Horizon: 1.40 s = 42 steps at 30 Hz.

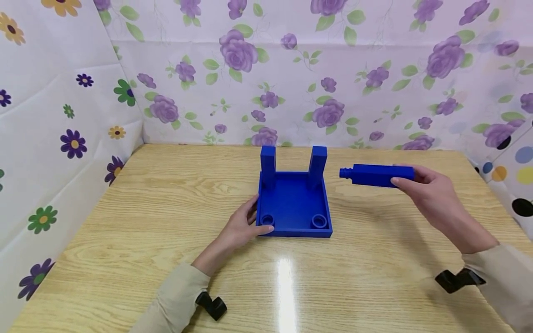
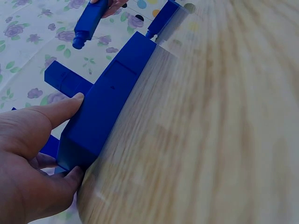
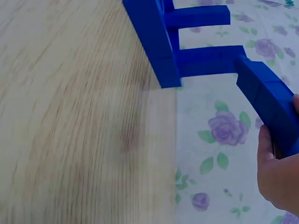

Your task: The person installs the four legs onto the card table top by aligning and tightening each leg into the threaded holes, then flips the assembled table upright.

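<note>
A blue toy table (image 1: 291,201) lies upside down, its square top rimmed by a low wall. Two blue legs stand up from its far corners, while round sockets (image 1: 319,221) show at the near ones. My left hand (image 1: 239,227) grips the near left corner, thumb over the front rim beside the left socket and fingers at the left side. Off to the right, my right hand (image 1: 430,194) holds a loose blue table leg (image 1: 374,175) by its plain end, above the tabletop. The leg lies nearly level, its narrow threaded end pointing left toward the toy table.
The wooden tabletop (image 1: 187,185) spreads all around, with a bright light streak in front of the toy table. Flowered cloth (image 1: 241,92) hangs along the back edge, and more patterned cloth closes in the left and right sides. Both sleeves carry black wrist straps.
</note>
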Available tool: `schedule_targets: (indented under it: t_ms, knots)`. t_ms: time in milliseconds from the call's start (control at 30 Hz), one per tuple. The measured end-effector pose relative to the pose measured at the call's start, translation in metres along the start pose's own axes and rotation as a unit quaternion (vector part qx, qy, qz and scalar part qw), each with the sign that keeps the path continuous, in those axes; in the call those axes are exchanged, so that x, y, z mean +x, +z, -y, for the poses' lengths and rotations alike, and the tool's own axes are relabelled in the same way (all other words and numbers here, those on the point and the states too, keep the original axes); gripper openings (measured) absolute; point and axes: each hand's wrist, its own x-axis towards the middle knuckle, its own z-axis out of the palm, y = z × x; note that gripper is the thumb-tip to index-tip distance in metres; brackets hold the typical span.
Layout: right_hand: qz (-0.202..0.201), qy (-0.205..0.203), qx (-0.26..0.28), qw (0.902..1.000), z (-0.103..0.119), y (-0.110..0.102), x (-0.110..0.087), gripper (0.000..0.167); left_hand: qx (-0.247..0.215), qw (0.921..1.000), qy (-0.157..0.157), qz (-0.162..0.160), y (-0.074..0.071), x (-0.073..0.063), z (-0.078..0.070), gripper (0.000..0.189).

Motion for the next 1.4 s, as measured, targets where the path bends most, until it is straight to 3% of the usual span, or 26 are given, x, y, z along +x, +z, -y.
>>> schedule_targets:
  t_ms: [100, 267, 400, 567, 767, 1033, 1200, 1400]
  knots:
    - [0.012, -0.026, 0.091, 0.9954, 0.001, 0.012, 0.003, 0.027, -0.001, 1.0, 0.002, 0.0, -0.001, 0.0, 0.001, 0.093]
    - [0.029, -0.08, 0.145, 0.9858, 0.001, 0.03, 0.007, 0.028, -0.003, 1.0, 0.006, 0.0, -0.001, 0.0, 0.001, 0.092]
    - [0.066, -0.103, 0.17, 0.9779, 0.002, 0.043, 0.01, 0.027, -0.003, 1.0, 0.006, 0.002, -0.001, 0.0, 0.001, 0.092]
    - [0.083, -0.107, 0.151, 0.9793, 0.005, 0.061, 0.016, 0.027, -0.003, 1.0, 0.004, -0.001, -0.001, 0.0, 0.001, 0.092]
    - [0.092, -0.122, 0.095, 0.9837, 0.011, 0.085, 0.025, 0.026, -0.007, 1.0, 0.007, 0.002, -0.001, 0.0, 0.001, 0.092]
    - [0.063, -0.106, -0.074, 0.9896, 0.028, 0.119, 0.035, 0.039, -0.007, 0.9999, 0.007, 0.001, -0.001, 0.0, 0.0, 0.093]
    - [0.06, -0.108, -0.187, 0.9746, 0.031, 0.14, 0.04, 0.047, -0.01, 0.9999, 0.007, 0.005, -0.001, 0.0, 0.0, 0.093]
    - [0.116, -0.13, -0.232, 0.9568, 0.03, 0.165, 0.042, 0.045, -0.011, 0.9998, 0.013, 0.007, -0.001, 0.0, 0.002, 0.093]
